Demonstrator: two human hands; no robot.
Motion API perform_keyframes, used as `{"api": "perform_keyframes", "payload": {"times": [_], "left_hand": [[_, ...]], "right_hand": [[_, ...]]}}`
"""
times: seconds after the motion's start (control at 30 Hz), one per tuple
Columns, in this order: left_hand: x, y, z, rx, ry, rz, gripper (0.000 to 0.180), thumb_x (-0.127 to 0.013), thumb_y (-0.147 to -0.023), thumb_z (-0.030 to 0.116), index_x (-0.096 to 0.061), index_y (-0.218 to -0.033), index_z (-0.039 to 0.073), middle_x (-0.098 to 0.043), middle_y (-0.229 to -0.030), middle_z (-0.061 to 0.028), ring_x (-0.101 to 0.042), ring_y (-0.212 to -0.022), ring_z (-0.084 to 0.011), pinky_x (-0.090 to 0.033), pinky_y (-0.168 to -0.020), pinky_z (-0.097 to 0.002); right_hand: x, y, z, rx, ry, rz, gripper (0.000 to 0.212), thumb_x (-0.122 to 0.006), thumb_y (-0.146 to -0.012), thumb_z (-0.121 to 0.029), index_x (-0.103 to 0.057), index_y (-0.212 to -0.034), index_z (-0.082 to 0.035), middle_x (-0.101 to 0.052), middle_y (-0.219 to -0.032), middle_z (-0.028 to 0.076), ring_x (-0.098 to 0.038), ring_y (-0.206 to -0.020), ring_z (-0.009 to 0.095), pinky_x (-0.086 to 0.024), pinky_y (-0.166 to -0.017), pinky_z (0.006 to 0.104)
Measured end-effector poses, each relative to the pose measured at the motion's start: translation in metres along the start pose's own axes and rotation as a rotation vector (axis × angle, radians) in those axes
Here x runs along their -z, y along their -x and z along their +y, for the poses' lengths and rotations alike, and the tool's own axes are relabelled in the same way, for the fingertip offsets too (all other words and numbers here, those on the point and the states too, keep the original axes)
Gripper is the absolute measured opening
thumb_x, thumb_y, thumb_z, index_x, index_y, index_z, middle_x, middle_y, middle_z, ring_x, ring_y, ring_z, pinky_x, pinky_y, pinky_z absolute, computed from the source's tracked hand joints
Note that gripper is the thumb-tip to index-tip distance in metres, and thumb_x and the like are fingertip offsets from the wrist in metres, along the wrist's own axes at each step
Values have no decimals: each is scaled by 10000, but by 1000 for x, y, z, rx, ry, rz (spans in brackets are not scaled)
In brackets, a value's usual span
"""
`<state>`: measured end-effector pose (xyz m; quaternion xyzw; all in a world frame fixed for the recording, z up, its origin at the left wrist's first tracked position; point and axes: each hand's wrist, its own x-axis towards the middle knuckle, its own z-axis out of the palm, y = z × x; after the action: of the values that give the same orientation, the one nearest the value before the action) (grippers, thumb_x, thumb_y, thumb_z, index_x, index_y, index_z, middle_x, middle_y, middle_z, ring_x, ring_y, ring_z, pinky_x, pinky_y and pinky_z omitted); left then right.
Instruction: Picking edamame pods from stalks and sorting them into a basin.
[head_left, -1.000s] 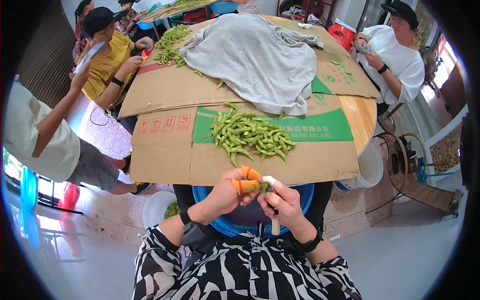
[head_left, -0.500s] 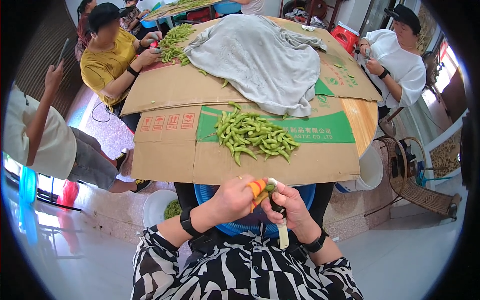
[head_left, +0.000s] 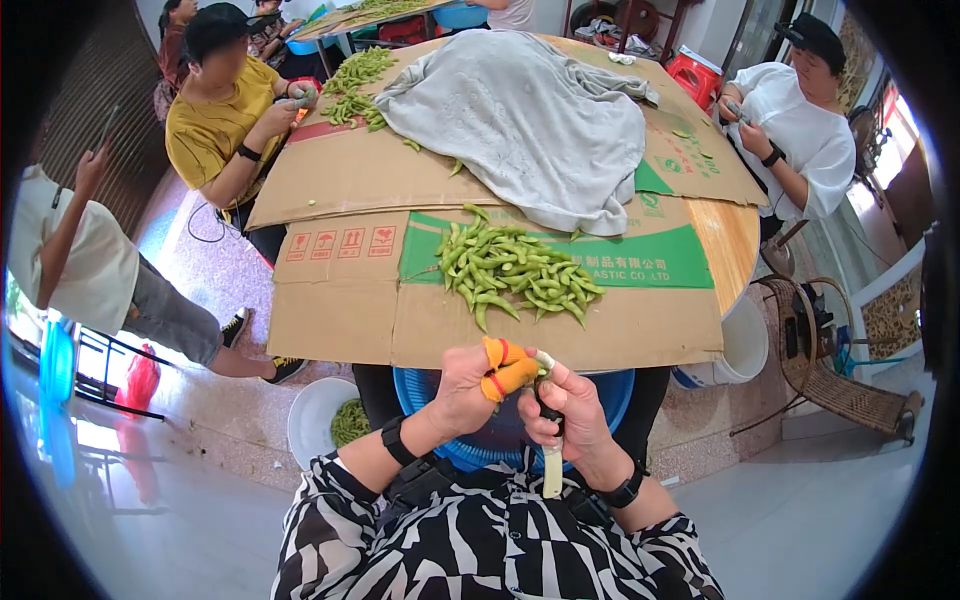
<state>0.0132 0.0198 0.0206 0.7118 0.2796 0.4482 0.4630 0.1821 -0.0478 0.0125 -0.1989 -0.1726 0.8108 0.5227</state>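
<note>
Over a blue basin [head_left: 618, 412], both my hands meet close to the table's front edge. My left hand [head_left: 462, 388], with orange covers on its finger and thumb, is closed in a pinch at a green soybean pod [head_left: 543, 370], mostly hidden by fingers. Wrapped in my right hand [head_left: 582, 412] is a small knife-like tool [head_left: 552, 472] with a black part and a cream lower end; its tip is hidden. A white cover sits on a right fingertip, touching the pod. Ahead lies a heap of soybean pods [head_left: 510, 268] on cardboard [head_left: 330, 320].
A grey cloth [head_left: 520, 130] covers a mound mid-table. Left on the floor stands a white bowl [head_left: 310, 425] holding green pieces; right, a white bucket [head_left: 745, 345] and a wicker chair [head_left: 850, 390]. People work at both table sides; another person [head_left: 80, 235] stands at left.
My left hand has turned so its orange-covered finger and thumb show apart, and less of the pod is visible. The right hand with the tool has shifted slightly. The standing person has moved left.
</note>
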Motion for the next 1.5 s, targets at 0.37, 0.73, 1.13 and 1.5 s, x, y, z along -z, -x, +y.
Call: {"api": "perform_keyframes", "payload": {"times": [0.37, 0.73, 1.13, 1.5], "left_hand": [[1, 11, 0, 519, 255, -187, 195, -554, -980, 176, -659, -1063, 35, -597, -700, -5, -509, -581, -58, -413, -525, -206], [14, 16, 12, 409, -59, -302, 252, -582, -944, 92, -510, -1144, -43, -636, -837, -122, -631, -689, -214, -505, -639, -301], [13, 30, 6, -128, -393, -423, 431, -630, -777, -62, -463, -1174, -91, -610, -970, -229, -623, -804, -417, -512, -672, -411], [25, 42, 11, -146, -296, -559, 545, -621, -784, -18, -380, -1266, -93, -608, -873, -222, -617, -767, -430, -505, -643, -432]], "right_hand": [[9, 2, 0, 264, 617, 204, 275, -549, -922, -36, -585, -1190, 14, -631, -764, 60, -498, -512, 65, -375, -440, 207], [1, 4, -4, 723, 1443, 207, 183, -652, -800, 28, -624, -981, 16, -580, -731, 71, -540, -613, 125, -430, -560, 258], [9, 6, -3, 213, 943, 137, 185, -685, -844, -46, -625, -1010, 7, -582, -741, -20, -500, -608, 24, -399, -539, 196], [25, 6, 4, 45, 929, -55, 213, -690, -856, -39, -604, -1049, -16, -599, -759, -11, -523, -593, 38, -404, -519, 193]]}}
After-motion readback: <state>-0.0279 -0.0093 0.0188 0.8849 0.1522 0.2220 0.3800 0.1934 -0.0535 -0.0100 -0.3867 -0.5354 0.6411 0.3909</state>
